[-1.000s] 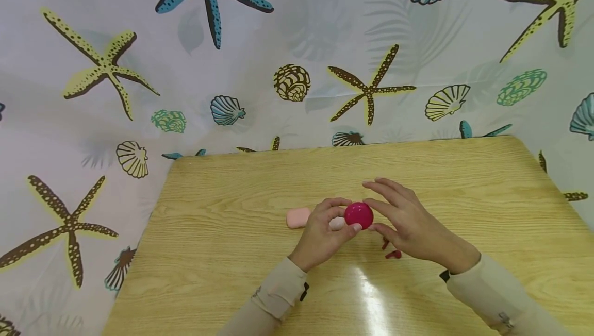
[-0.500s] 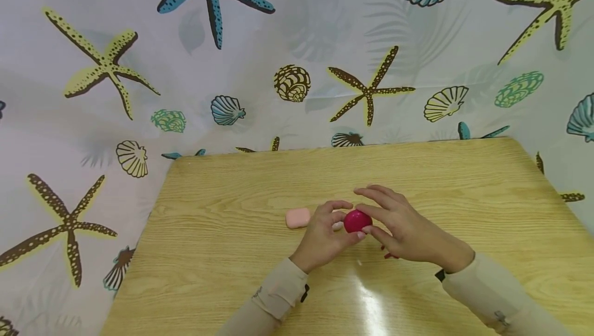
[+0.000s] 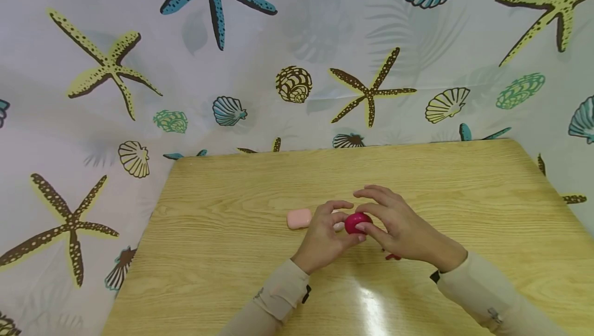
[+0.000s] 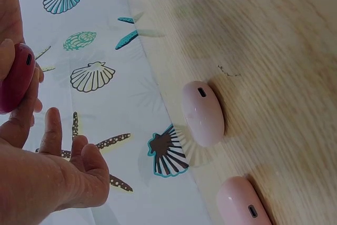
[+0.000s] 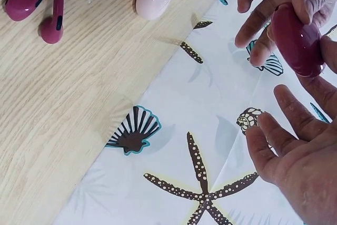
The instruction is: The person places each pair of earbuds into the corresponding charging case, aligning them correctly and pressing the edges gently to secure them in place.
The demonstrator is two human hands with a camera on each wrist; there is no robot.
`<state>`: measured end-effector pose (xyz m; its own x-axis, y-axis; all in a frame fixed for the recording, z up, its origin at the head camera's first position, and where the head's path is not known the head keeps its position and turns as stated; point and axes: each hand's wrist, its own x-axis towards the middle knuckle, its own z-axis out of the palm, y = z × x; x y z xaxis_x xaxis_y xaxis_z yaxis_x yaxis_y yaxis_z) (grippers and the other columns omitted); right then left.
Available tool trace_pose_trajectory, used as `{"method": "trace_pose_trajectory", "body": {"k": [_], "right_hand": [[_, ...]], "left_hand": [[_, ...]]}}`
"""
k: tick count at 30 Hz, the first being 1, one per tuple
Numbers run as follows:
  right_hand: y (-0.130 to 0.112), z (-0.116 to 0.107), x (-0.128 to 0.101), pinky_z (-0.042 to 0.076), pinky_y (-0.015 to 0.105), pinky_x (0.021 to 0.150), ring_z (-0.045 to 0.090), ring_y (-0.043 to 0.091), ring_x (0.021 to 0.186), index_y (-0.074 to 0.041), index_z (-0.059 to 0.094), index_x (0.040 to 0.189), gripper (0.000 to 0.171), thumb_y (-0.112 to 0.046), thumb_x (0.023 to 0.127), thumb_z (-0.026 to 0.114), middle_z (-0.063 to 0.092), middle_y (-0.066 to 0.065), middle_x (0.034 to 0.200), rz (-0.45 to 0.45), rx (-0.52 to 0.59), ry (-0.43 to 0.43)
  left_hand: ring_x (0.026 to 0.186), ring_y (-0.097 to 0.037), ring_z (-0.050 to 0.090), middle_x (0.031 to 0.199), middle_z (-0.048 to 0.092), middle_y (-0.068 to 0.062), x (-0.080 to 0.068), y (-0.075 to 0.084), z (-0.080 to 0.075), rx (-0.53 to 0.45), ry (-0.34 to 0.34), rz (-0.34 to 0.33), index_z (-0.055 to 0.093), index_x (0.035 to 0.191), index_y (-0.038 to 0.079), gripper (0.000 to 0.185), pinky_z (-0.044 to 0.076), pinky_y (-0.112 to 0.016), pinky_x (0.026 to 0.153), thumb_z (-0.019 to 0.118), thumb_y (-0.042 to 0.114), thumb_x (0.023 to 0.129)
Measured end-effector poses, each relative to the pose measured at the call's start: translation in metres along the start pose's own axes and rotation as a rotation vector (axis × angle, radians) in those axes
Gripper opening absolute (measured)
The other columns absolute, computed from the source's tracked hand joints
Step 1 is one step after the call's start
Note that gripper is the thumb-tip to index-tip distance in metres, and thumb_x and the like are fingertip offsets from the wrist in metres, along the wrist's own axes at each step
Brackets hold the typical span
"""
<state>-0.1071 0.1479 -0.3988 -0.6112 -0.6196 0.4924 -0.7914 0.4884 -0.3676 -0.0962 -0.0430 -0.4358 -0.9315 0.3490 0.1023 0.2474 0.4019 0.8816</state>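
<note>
A glossy magenta earbud charging case (image 3: 357,219) is held above the table between both hands. My left hand (image 3: 321,230) grips it from the left, thumb along its near side. From the right, my right hand (image 3: 408,227) pinches it with thumb and index finger, its other fingers spread. The left wrist view shows a small charging port on the case (image 4: 17,80). Two magenta earbuds lie loose on the table; one earbud (image 5: 23,5) is beside the other earbud (image 5: 51,29), both partly hidden under my right hand in the head view.
A pale pinkish-white case (image 4: 204,114) lies on the wooden table (image 3: 223,253) behind my left fingers. Left of it is a peach-pink case (image 3: 298,218). A cloth printed with shells and starfish (image 3: 250,47) hangs behind the table.
My right hand has moved left and closed its thumb and index finger onto the magenta case. The case has tilted and dropped slightly. My left hand has stayed almost in place.
</note>
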Motion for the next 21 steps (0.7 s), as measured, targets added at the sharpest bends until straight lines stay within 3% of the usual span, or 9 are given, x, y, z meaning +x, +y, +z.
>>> {"method": "trace_pose_trajectory", "body": {"k": [9,15,21], "right_hand": [[0.0016,0.0033,0.0011,0.043,0.052,0.092,0.051,0.03,0.118,-0.01,0.063,0.091,0.018,-0.003,0.078,0.074,0.059,0.009,0.121,-0.014,-0.005,0.001],[0.0027,0.004,0.0032,0.042,0.052,0.095,0.049,0.03,0.12,-0.012,0.065,0.09,0.008,-0.006,0.086,0.067,0.059,0.009,0.121,0.046,0.011,-0.038],[0.0056,0.0049,0.0053,0.041,0.053,0.096,0.049,0.03,0.121,-0.012,0.067,0.093,0.011,-0.004,0.087,0.065,0.058,0.01,0.123,0.083,0.032,-0.053]], "left_hand": [[0.126,-0.021,0.039,0.131,0.053,0.001,-0.0003,0.0001,0.0003,0.011,-0.003,0.011,0.074,0.094,0.011,0.021,0.034,-0.043,0.103,0.078,0.025,0.079],[0.128,-0.021,0.038,0.13,0.053,0.0,0.0,-0.0014,-0.0001,-0.014,-0.002,0.008,0.074,0.095,0.011,0.021,0.031,-0.046,0.105,0.079,0.022,0.078],[0.127,-0.021,0.038,0.13,0.053,-0.002,0.0003,-0.0025,-0.0003,-0.023,-0.004,0.026,0.074,0.1,0.01,0.024,0.03,-0.045,0.105,0.079,0.018,0.078]]}}
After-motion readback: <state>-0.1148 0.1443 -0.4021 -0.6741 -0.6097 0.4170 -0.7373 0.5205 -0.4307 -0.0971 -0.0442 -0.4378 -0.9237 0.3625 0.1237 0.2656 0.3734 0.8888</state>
